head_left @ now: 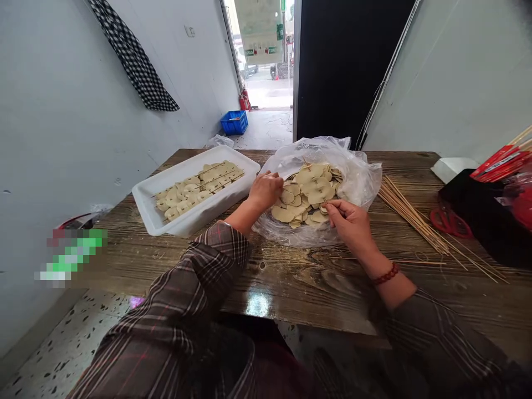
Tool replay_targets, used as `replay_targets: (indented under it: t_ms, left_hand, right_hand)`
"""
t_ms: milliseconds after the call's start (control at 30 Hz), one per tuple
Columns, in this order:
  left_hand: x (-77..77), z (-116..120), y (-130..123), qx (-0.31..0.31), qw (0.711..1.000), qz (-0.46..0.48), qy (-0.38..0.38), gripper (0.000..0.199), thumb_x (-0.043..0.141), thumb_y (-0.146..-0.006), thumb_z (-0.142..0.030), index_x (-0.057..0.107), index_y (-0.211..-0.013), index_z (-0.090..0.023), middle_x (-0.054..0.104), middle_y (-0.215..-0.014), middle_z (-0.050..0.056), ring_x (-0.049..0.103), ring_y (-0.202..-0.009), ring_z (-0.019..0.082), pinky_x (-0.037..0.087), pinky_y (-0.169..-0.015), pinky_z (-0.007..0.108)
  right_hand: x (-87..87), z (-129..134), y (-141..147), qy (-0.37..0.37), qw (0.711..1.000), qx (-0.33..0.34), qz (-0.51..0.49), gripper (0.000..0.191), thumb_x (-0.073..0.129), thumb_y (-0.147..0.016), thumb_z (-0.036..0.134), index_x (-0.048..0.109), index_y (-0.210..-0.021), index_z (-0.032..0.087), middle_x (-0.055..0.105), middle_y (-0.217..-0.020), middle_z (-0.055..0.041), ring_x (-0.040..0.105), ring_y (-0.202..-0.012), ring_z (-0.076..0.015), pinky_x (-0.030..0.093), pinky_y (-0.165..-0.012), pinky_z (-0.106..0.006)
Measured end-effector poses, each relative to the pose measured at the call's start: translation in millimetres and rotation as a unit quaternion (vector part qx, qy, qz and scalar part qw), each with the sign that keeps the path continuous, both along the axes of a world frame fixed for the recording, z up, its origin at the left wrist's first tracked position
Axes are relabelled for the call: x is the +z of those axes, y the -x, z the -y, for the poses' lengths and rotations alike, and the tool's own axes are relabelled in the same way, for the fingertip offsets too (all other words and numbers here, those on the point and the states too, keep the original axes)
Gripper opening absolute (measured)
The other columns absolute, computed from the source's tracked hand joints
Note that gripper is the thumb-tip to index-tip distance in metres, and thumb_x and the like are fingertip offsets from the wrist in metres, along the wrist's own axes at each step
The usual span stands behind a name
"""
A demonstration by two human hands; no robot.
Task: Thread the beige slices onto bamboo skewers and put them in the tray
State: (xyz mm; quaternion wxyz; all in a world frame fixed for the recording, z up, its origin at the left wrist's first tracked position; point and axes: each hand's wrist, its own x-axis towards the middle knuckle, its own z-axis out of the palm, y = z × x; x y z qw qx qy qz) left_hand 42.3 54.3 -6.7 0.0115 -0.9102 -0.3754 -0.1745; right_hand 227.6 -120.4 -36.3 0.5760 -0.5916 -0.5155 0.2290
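Observation:
Pale yellow flat, round slices [285, 215] lie heaped in a clear plastic bag [361, 180] spread open on the table. My right hand [351, 224] is closed in a pinch on the near end of a thin wooden skewer [306, 162]. Several slices sit threaded along that skewer, over the heap. At the bag's left side, my left hand [266, 191] has its fingers curled down against the slices; the fingertips are hidden, and what they grip cannot be made out. A white tray [152, 221] left of the bag holds rows of skewered slices [199, 188].
Loose wooden skewers [411, 216] lie right of the bag on the wooden table [291, 288], with one single skewer nearer me. Red scissors [451, 223], a black cloth-like item [474, 210] and red-wrapped sticks [505, 160] are farther right. A blue crate [234, 123] stands on the floor beyond.

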Motion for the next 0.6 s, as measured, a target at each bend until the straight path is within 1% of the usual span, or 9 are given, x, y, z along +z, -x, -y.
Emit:
replay_targets:
  t_ms: [67,100,133,167,267,367,433,500,600]
  left_hand:
    - [8.2,0.1,3.5,0.017,0.990,0.118,0.079,0.005,0.063,-0.074,-0.015,0.067,-0.070,-0.017,0.067,-0.081,0.007,0.058,-0.083,0.019,0.042,-0.077,0.033]
    - [12.5,0.9,5.7,0.021,0.972,0.193,0.131,0.004,0.065,-0.072,-0.016,0.065,-0.069,-0.017,0.065,-0.076,0.005,0.057,-0.076,0.016,0.042,-0.073,0.030]
    - [16.9,2.4,8.0,0.022,0.944,0.270,0.188,0.005,0.066,-0.072,-0.017,0.063,-0.068,-0.016,0.064,-0.072,0.003,0.055,-0.070,0.014,0.042,-0.068,0.027]
    - [20.8,4.7,10.4,0.020,0.907,0.342,0.244,0.006,0.066,-0.072,-0.018,0.061,-0.069,-0.016,0.062,-0.069,0.001,0.053,-0.064,0.011,0.041,-0.063,0.025]
    - [27.1,16.8,18.8,0.015,0.783,0.492,0.379,0.011,0.068,-0.071,-0.018,0.057,-0.070,-0.015,0.058,-0.062,-0.002,0.049,-0.053,0.006,0.037,-0.051,0.020]
    - [21.7,34.1,28.0,0.027,0.683,0.565,0.462,0.017,0.071,-0.069,-0.017,0.054,-0.072,-0.015,0.057,-0.059,-0.003,0.051,-0.047,0.007,0.040,-0.046,0.019]
    - [14.5,45.5,33.3,0.039,0.631,0.600,0.491,0.020,0.073,-0.068,-0.013,0.056,-0.078,-0.014,0.061,-0.062,-0.002,0.055,-0.048,0.007,0.046,-0.048,0.020]
    - [8.7,54.4,36.2,0.045,0.595,0.622,0.506,0.026,0.074,-0.067,-0.010,0.059,-0.088,-0.013,0.065,-0.069,0.000,0.060,-0.053,0.008,0.051,-0.052,0.020]
    - [6.9,61.1,34.8,0.048,0.564,0.642,0.516,0.027,0.072,-0.067,-0.004,0.059,-0.089,-0.013,0.067,-0.076,0.002,0.065,-0.061,0.010,0.055,-0.059,0.022]
  right_hand:
    - [-0.9,-1.2,-1.6,-0.003,1.000,0.000,-0.002,0.033,0.057,-0.086,0.042,0.071,-0.091,0.014,0.052,-0.050,0.0040,0.045,-0.047,-0.0106,0.033,-0.048,-0.024]
    - [-1.0,-1.7,-2.2,-0.006,1.000,0.001,-0.006,0.033,0.057,-0.086,0.043,0.071,-0.091,0.014,0.052,-0.050,0.0039,0.045,-0.047,-0.0107,0.033,-0.048,-0.024]
    - [-0.7,-1.9,-2.6,-0.009,1.000,0.003,-0.009,0.033,0.057,-0.086,0.043,0.071,-0.091,0.014,0.052,-0.050,0.0039,0.046,-0.047,-0.0108,0.033,-0.049,-0.024]
    - [0.0,-1.9,-2.6,-0.012,1.000,0.005,-0.013,0.032,0.057,-0.086,0.042,0.071,-0.090,0.013,0.052,-0.050,0.0039,0.046,-0.047,-0.0108,0.033,-0.049,-0.024]
    - [3.3,-0.3,-0.5,-0.014,1.000,0.009,-0.017,0.032,0.058,-0.086,0.042,0.071,-0.089,0.013,0.051,-0.049,0.0043,0.044,-0.047,-0.0104,0.032,-0.048,-0.024]
    - [6.3,3.1,4.0,-0.007,0.999,0.027,-0.022,0.032,0.058,-0.085,0.042,0.071,-0.090,0.013,0.051,-0.049,0.0045,0.044,-0.047,-0.0102,0.032,-0.048,-0.024]
    - [7.0,5.8,7.7,0.002,0.999,0.043,-0.026,0.032,0.060,-0.085,0.043,0.071,-0.090,0.013,0.051,-0.050,0.0042,0.044,-0.047,-0.0102,0.032,-0.048,-0.023]
    - [7.2,8.5,11.2,0.012,0.998,0.054,-0.026,0.032,0.061,-0.084,0.043,0.071,-0.088,0.013,0.053,-0.051,0.0036,0.045,-0.047,-0.0103,0.033,-0.047,-0.023]
    - [7.8,12.4,14.9,0.025,0.997,0.072,-0.014,0.031,0.060,-0.084,0.043,0.071,-0.086,0.014,0.053,-0.051,0.0032,0.046,-0.048,-0.0107,0.035,-0.048,-0.023]
